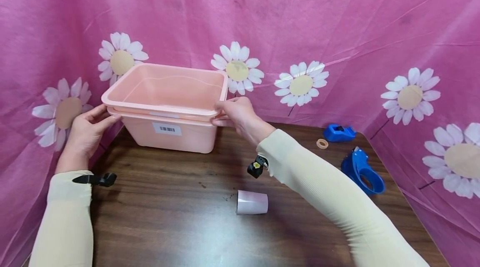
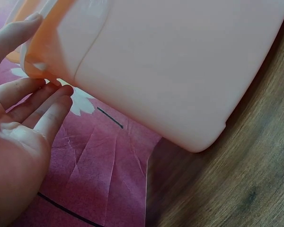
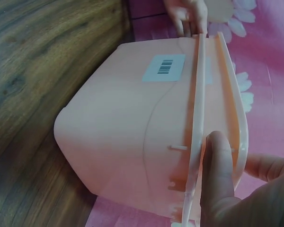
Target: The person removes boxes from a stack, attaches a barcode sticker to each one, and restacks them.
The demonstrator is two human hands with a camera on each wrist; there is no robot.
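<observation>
Two pink storage bins stand nested at the back left of the table. The upper bin sits inside the lower bin, with a narrow gap between their rims. A white barcode label marks the lower bin's front. At the left end my left hand grips the rim, thumb at its edge and fingers curled under it in the left wrist view. My right hand holds the right front corner; in the right wrist view its thumb lies at the lower rim and another finger shows beyond the upper rim.
A pale cup lies on its side near the table's middle, with dark specks beside it. To the right are a small blue tape dispenser, a tan ring and a larger blue tape dispenser. A pink flowered curtain encloses the table.
</observation>
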